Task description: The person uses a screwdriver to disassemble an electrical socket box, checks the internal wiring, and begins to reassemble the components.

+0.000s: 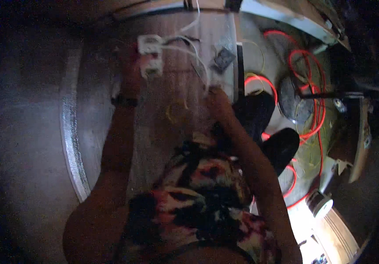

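Note:
At the upper middle, my left hand (130,68) is closed on the left side of a white two-part fitting (150,45) that looks like an electrical outlet. Pale cables (189,49) run from the fitting's right side, curving down toward my right hand (218,100). That hand's fingers are closed around the cable's lower end; blur hides the exact grip. A dark band circles my left wrist. To the right of the cables lies a small grey rectangular plate or box (223,59).
A red hose or cord (322,83) lies in loops at the right, around a dark round object (292,103). A lit lamp (320,204) shines at the lower right beside a wooden piece (336,233). A pale strip (69,132) curves along the left.

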Demonstrator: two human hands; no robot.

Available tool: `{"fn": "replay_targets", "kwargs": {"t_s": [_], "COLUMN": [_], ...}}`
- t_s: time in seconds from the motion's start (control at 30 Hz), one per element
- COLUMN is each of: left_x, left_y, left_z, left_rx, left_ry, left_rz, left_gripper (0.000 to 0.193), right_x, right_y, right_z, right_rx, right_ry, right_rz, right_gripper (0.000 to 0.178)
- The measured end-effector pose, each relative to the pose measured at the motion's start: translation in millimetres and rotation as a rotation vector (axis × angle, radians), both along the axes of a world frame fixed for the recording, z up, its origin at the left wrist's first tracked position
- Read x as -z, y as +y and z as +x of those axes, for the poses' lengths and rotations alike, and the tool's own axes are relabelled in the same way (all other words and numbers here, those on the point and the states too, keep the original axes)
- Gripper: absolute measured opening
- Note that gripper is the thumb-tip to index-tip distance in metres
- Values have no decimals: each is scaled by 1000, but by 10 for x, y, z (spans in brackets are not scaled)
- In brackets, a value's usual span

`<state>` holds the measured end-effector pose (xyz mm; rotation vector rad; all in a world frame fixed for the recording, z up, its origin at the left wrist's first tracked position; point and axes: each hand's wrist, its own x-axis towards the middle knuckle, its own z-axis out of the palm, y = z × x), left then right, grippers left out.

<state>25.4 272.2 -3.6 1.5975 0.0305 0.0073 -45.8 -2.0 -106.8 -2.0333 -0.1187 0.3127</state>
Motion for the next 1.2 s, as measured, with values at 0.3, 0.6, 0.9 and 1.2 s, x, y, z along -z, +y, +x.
{"fn": "replay_targets", "kwargs": {"t_s": [0.3,0.6,0.9,1.2], "left_x": [124,-465,-581,-713], "left_y": [-1075,-1940,-2160,-2352], "left_z": [202,73,-96,-181], "left_rx": [331,543,571,616], "left_ry": [42,-67,-67,-70], "left_rz": [94,171,211,259], "left_gripper": [52,48,47,49], "right_x": [-1393,-1398,-1300,-1272], "right_y": [-1660,-1662,-1748,-1838], "right_z": [-1112,-1641,-1884,-2067], "right_rx": [427,471,543,582], "right_ry": [-101,-222,-327,-352], "right_rz": [367,491,464,499], "right_gripper": [35,31,30,30]}}
